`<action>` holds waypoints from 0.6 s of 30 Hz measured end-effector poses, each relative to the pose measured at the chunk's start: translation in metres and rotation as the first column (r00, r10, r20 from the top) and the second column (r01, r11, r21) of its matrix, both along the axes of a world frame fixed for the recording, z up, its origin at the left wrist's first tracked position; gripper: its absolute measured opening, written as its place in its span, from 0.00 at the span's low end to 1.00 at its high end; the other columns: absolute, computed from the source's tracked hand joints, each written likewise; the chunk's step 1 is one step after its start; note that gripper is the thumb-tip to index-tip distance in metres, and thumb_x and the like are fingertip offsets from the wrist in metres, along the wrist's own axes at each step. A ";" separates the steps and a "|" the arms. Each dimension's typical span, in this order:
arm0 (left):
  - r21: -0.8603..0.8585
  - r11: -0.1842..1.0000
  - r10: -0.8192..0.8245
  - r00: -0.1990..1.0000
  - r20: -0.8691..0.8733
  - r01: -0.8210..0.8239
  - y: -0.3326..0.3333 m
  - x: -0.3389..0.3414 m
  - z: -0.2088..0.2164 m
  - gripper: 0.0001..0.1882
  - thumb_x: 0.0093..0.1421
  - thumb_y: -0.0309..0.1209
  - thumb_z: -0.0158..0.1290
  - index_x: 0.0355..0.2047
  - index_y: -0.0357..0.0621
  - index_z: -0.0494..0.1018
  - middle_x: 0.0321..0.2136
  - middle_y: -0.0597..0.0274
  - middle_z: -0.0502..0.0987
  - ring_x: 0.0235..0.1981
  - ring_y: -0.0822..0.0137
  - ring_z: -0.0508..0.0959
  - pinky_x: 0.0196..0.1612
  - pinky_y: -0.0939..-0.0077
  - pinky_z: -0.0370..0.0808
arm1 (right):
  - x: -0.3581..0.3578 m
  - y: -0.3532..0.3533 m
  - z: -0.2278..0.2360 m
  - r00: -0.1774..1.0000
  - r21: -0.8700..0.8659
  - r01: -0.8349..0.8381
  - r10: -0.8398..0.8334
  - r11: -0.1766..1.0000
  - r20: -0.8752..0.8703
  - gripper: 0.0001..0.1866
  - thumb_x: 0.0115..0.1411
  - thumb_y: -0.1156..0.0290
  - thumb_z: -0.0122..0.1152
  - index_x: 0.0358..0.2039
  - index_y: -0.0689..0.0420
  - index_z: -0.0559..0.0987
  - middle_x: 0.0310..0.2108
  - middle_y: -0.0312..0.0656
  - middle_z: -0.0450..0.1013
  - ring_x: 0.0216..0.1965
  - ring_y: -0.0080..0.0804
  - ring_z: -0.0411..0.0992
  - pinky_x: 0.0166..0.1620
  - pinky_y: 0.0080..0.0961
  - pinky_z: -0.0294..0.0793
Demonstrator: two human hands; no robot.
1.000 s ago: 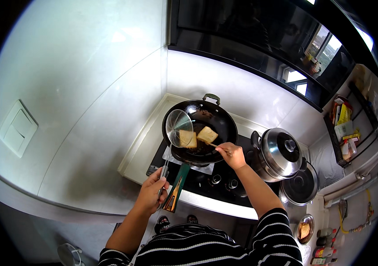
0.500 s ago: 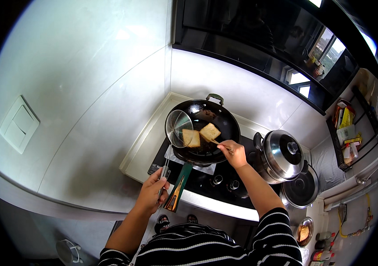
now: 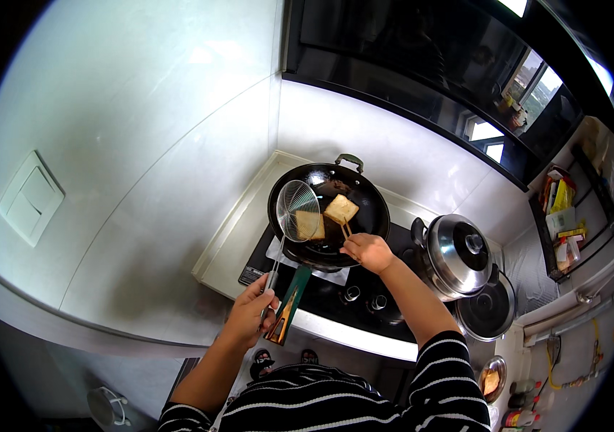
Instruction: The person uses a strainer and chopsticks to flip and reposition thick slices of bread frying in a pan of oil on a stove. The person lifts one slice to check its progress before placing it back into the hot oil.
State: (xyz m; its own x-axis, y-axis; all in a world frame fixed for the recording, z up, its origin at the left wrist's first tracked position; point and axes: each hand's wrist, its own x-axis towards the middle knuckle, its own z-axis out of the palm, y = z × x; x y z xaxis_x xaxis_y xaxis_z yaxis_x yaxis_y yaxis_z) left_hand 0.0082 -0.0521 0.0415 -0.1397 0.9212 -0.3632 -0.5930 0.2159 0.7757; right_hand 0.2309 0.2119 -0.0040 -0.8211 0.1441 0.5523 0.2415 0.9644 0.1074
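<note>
A black wok (image 3: pixel 364 189) sits on the stove with two pale golden bread slices in it. My left hand (image 3: pixel 251 309) is closed round the handle of a wire mesh skimmer (image 3: pixel 297 205), whose round basket hangs over the wok's left side. Through the mesh the left bread slice (image 3: pixel 310 225) shows in part. My right hand (image 3: pixel 368 252) grips a pair of chopsticks (image 3: pixel 346 229), held over the wok's near right rim. Their tips reach the near edge of the right bread slice (image 3: pixel 341 209). The wok's green handle (image 3: pixel 294 302) points toward me, beside my left hand.
A lidded steel pot (image 3: pixel 458 252) stands right of the wok, with a dark pan (image 3: pixel 488 306) beyond it. At the lower right lie a metal dish (image 3: pixel 493 378) with browned food and several bottles (image 3: pixel 523 403). A black range hood (image 3: pixel 422 86) overhangs the back; a tiled wall (image 3: pixel 155 144) bounds the left.
My right hand has shifted left and toward me, and the chopsticks now point more steeply away from me. The skimmer has moved slightly right. Both bread slices stay about where they were.
</note>
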 end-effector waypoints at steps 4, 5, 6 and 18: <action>0.015 1.000 0.005 1.000 0.018 -0.005 -0.002 -0.002 -0.002 0.28 0.65 0.29 0.43 0.64 0.44 0.52 0.25 0.66 0.69 0.12 0.78 0.64 0.13 0.85 0.58 | -0.001 0.009 0.005 0.995 -0.086 0.074 -0.079 0.993 -0.056 0.10 0.55 0.62 0.61 0.24 0.53 0.76 0.23 0.37 0.71 0.25 0.37 0.73 0.27 0.29 0.73; 0.016 1.000 0.011 1.000 0.022 -0.012 -0.003 -0.002 -0.002 0.28 0.65 0.29 0.43 0.64 0.44 0.52 0.25 0.66 0.69 0.12 0.77 0.64 0.13 0.85 0.58 | -0.002 0.011 0.004 0.989 -0.150 0.101 -0.116 0.983 -0.089 0.09 0.55 0.63 0.63 0.25 0.54 0.76 0.24 0.38 0.72 0.25 0.38 0.74 0.27 0.30 0.73; 0.016 1.000 0.018 0.999 0.027 -0.018 -0.003 -0.002 -0.003 0.28 0.65 0.29 0.43 0.64 0.44 0.52 0.25 0.66 0.69 0.12 0.77 0.64 0.13 0.85 0.58 | -0.003 0.011 0.004 0.980 -0.202 0.105 -0.136 0.974 -0.149 0.09 0.54 0.63 0.63 0.25 0.54 0.77 0.25 0.39 0.73 0.26 0.39 0.74 0.28 0.30 0.74; 0.011 0.999 0.031 1.000 -0.005 -0.031 -0.003 -0.002 0.001 0.28 0.65 0.29 0.43 0.64 0.43 0.51 0.25 0.65 0.69 0.12 0.77 0.63 0.13 0.86 0.59 | -0.004 0.046 -0.019 0.339 -0.929 0.112 -0.893 0.352 -0.298 0.16 0.60 0.60 0.58 0.27 0.63 0.80 0.15 0.43 0.75 0.16 0.27 0.75 0.23 0.22 0.73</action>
